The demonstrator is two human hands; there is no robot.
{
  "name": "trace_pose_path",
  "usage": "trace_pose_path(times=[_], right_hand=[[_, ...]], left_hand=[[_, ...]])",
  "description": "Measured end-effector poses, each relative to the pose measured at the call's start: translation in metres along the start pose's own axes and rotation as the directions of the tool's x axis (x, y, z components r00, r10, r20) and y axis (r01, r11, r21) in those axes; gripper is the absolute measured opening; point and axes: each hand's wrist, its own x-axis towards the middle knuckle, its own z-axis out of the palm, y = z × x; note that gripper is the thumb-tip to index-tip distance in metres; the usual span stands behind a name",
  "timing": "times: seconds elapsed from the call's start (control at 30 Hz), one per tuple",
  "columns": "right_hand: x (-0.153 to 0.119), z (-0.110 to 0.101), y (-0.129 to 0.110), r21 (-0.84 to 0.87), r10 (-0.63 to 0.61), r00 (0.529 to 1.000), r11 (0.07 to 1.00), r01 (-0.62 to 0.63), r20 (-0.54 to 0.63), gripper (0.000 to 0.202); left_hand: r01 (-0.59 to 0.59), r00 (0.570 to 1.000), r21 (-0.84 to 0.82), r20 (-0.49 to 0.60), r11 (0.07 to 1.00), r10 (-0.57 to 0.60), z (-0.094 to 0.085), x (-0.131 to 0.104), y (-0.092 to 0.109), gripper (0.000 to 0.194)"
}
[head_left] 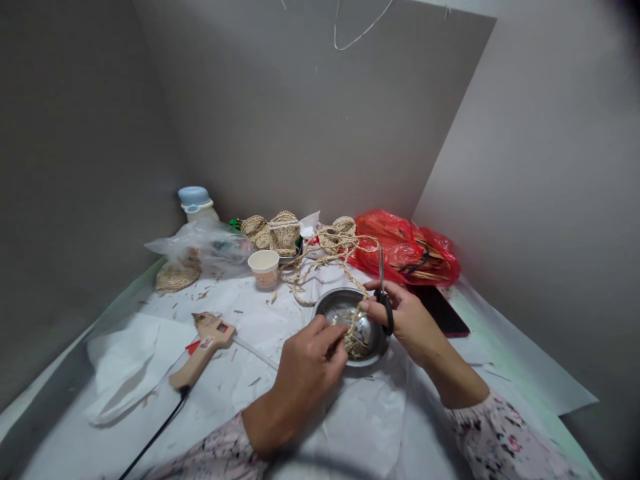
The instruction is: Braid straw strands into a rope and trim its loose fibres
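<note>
Over a metal bowl (370, 357) with straw scraps in it, my left hand (313, 360) pinches the lower end of a braided straw cord (356, 320). My right hand (403, 317) holds the cord a little higher, at the bowl's right side. Black-handled scissors (384, 303) hang on the fingers of that hand, with the blades pointing up. From my hands the cord runs up and back into a loose tangle (325, 250) behind the bowl.
A glue gun (205, 350) with a cable lies left, beside crumpled white paper (127, 367). Behind stand a paper cup (264, 268), woven straw pieces (285, 232), a plastic bag (200, 237) and a blue-lidded jar (194, 197). A red bag (385, 240) and dark tablet (440, 310) are right.
</note>
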Motion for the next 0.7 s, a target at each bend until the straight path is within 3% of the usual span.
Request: trace_pose_path(times=[0.27,0.37,0.47,0.53,0.6,0.7], right_hand=[[-0.006,0.022,0.012,0.178,-0.004,0.997,0.984,0.018,-0.08,0.047],[-0.009,0.031,0.01,0.131,-0.001,0.997,0.991,0.011,-0.074,0.044],[-0.008,0.026,0.008,-0.09,-0.037,0.998,0.995,0.033,-0.046,0.038],[-0.007,0.017,0.007,-0.328,-0.123,0.992,0.938,0.112,-0.014,0.034],[-0.008,0.005,0.003,-0.573,-0.194,0.98,0.798,0.188,0.051,0.029],[-0.018,-0.009,-0.005,-0.782,-0.14,0.971,0.575,0.24,0.195,0.024]], left_hand=[[0.122,0.992,-0.126,0.02,0.984,-0.121,-0.009,0.005,0.01,0.017],[0.184,0.982,-0.155,-0.02,0.971,-0.189,-0.01,0.008,0.007,0.013],[0.224,0.969,-0.204,-0.055,0.953,-0.24,-0.011,0.011,0.003,0.015],[0.246,0.962,-0.22,-0.06,0.944,-0.265,-0.011,0.012,0.001,0.015],[0.254,0.961,-0.216,-0.056,0.943,-0.271,-0.011,0.012,0.0,0.015],[0.248,0.963,-0.202,-0.054,0.947,-0.264,-0.01,0.011,-0.001,0.016]])
